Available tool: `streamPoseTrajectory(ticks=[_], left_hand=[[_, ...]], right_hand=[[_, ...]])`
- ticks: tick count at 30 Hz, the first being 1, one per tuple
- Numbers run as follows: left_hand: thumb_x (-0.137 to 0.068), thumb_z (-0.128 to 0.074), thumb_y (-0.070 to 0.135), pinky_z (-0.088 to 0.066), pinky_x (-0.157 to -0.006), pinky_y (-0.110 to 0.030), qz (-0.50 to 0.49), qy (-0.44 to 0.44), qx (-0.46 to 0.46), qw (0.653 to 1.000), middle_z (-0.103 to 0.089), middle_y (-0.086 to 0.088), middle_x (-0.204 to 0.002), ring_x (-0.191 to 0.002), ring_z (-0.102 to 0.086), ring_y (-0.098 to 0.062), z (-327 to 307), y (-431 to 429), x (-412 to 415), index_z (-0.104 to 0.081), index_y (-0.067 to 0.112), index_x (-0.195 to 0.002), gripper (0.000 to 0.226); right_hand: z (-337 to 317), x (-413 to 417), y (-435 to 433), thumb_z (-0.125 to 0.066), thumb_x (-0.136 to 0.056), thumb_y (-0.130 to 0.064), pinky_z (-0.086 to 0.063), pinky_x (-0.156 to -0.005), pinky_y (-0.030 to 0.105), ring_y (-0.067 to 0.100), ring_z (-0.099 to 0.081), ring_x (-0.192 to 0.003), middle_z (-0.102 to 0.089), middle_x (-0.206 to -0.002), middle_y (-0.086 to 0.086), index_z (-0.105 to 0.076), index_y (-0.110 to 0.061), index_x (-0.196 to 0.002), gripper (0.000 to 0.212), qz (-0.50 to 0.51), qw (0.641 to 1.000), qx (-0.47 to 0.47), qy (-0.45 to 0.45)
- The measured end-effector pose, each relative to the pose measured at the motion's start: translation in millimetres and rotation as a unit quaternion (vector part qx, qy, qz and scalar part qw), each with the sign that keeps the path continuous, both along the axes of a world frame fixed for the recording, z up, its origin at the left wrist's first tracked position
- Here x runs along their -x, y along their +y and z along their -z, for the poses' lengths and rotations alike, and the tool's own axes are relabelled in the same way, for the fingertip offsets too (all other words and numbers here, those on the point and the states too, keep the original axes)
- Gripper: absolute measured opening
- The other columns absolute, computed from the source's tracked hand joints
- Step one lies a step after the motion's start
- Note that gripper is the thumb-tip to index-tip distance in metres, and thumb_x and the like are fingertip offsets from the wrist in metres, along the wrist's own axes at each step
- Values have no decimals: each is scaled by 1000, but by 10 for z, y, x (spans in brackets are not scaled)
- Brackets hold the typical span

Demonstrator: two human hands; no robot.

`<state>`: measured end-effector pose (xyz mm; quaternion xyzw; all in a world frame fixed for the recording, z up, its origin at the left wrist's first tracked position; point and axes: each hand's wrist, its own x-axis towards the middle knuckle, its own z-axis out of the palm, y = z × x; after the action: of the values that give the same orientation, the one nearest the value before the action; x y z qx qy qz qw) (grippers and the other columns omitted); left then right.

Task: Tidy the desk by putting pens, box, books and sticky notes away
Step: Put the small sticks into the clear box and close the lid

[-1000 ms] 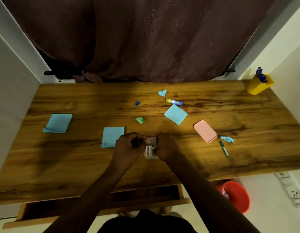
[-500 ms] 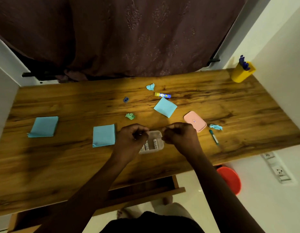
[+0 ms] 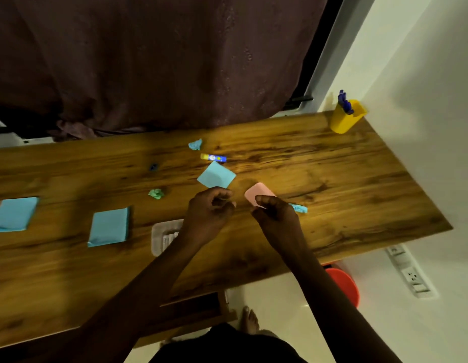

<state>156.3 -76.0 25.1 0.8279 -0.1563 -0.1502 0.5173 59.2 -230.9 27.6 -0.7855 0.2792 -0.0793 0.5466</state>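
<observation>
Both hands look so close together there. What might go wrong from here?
The left forearm lies across the open clear plastic box; pulling back could knock it and spill what is inside. The right hand curls over the pink rounded lid in dim light, so a poor grip might slide it into the crumpled blue paper.

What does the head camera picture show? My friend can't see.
Two hands over a desk: the right hand at a pink lid, the left hand beside it. Around lie a clear box, blue sticky notes and a glue stick.
</observation>
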Motion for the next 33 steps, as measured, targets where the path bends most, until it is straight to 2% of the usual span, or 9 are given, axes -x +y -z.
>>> streamPoseTrajectory(ticks=[3, 5, 9, 13, 17, 22, 25, 28, 33], left_hand=[[-90, -75, 29, -51, -101, -33, 25, 13, -54, 998, -60, 6, -140, -126, -57, -13, 104, -334, -53, -60, 25, -135, 48], [-93, -71, 29, -43, -111, -37, 48, 10, -98, 994, -49, 3, -152, -138, -46, -18, 171, -557, -101, -50, 25, -145, 57], [-97, -64, 30, -34, -113, -34, 81, 27, -170, 982, -37, -3, -161, -146, -37, -24, 371, -956, -198, -36, 22, -155, 65], [-97, -62, 28, -43, -109, -40, 98, 71, -200, 972, -35, -6, -162, -143, -42, -29, 570, -1191, -258, -26, 22, -159, 72], [-100, -57, 24, -40, -113, -41, 104, 91, -220, 966, -28, -7, -165, -146, -36, -30, 657, -1305, -237, -17, 20, -161, 73], [-96, -62, 19, -49, -102, -37, 82, 72, -211, 972, -38, -10, -156, -137, -46, -30, 736, -1294, -272, -30, 18, -156, 68], [-96, -63, 23, -50, -90, -30, 56, 47, -218, 973, -44, -11, -144, -127, -52, -28, 648, -1215, -360, -39, 17, -152, 61], [-96, -62, 17, -47, -83, -25, 29, 3, -199, 980, -49, -11, -135, -121, -56, -25, 469, -1041, -447, -50, 15, -143, 49], [-97, -60, 6, -52, -79, -19, -36, -63, -138, 988, -63, -5, -130, -112, -62, -18, 80, -569, -480, -64, 15, -132, 37]], right_hand=[[101, 71, -219, -70, -94, -25, -52, -105, 39, 14, -61, -120, -63, -135, -1, -61, -17, -138, 45, 13, 999, -8, 42], [169, 113, -323, -70, -93, -24, -51, -106, 44, 18, -62, -122, -63, -135, 1, -59, -15, -139, 48, 25, 998, -36, 54], [355, 157, -458, -73, -80, -39, -51, -106, 50, 24, -63, -120, -64, -135, 7, -56, -19, -141, 67, 67, 978, -187, 65], [439, 136, -515, -65, -97, -22, -51, -105, 50, 22, -64, -112, -65, -117, -2, -53, -20, -141, 46, 52, 963, -256, 71], [459, 130, -526, -60, -99, -18, -47, -109, 51, 23, -59, -123, -61, -133, 4, -48, -24, -142, 45, 37, 961, -265, 69], [482, 81, -503, -57, -100, -8, -40, -115, 54, 33, -50, -133, -52, -143, 16, -43, -11, -147, 50, 39, 964, -255, 60], [477, 71, -529, -58, -99, -6, -47, -109, 49, 21, -61, -112, -64, -122, 7, -52, -12, -135, 37, 47, 957, -277, 71], [427, 65, -501, -61, -98, -12, -53, -103, 47, 15, -64, -101, -68, -117, 6, -63, -25, -110, 17, 36, 965, -251, 69], [257, -59, -301, -66, -93, -6, -54, -99, 56, 23, -67, -98, -72, -96, 0, -68, -32, -95, 26, 35, 961, -274, 29]])
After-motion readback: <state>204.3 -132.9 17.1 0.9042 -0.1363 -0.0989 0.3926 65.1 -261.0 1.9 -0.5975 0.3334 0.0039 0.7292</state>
